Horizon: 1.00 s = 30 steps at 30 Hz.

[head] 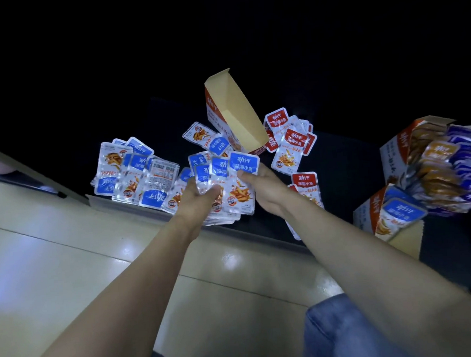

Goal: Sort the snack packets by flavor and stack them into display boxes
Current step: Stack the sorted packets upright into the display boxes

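Over the dark table, both arms outstretched, left hand and right hand pinching blue packets.

A dim indoor room, its kind unclear, with retail snack stock laid out for sorting.

Glossy pale floor tiles catch overhead light near the viewer, and a dark table runs beyond them. Loose packets lie in heaps on it, an empty display box stands far centre, and filled boxes sit at right. The far background is black, so walls and fittings cannot be told.
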Available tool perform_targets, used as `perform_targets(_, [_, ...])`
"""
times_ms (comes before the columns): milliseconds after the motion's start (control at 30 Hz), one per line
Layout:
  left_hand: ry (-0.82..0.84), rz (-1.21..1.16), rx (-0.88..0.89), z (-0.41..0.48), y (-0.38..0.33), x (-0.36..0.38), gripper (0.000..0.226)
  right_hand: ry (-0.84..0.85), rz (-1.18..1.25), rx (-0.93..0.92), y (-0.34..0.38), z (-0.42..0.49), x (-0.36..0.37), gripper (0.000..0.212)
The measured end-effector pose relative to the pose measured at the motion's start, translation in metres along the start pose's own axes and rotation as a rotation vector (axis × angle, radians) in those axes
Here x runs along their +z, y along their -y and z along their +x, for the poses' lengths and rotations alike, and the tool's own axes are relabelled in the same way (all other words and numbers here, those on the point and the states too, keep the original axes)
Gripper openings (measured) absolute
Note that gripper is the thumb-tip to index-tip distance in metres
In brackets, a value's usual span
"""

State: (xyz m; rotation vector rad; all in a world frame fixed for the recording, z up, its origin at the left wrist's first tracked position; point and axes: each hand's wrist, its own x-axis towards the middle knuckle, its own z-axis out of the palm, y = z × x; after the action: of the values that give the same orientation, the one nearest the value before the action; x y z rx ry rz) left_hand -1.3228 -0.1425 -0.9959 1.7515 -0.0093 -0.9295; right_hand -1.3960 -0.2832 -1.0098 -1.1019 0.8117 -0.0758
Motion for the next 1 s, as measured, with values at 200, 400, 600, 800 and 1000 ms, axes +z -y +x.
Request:
perform_targets(200, [0.129,-0.212,-0.121,-0.019,-0.020,0.043,0.030,0.030,0.048,0.015,0.010,-0.029,-0.012,0.037])
perform_targets(400, [0.093,-0.080,-0.188,0.030,0.030,0.071,0.076,0.015,-0.134,0.004,0.005,-0.053,-0.041,0.034])
perform_targets(600, [0.326,-0.071,-0.172,-0.033,-0.005,0.099,0.047,-0.060,-0.148,0.071,0.020,-0.088,-0.063,0.031])
perform_targets(800, [0.565,-0.028,0.030,-0.089,-0.026,0.150,0.037,-0.191,-0.119,-0.020,0.041,-0.134,-0.126,0.032])
perform_targets(1000, [0.566,0.419,0.240,-0.090,-0.001,0.208,0.041,-0.448,-0.081,-0.177,0.033,-0.183,-0.209,0.043])
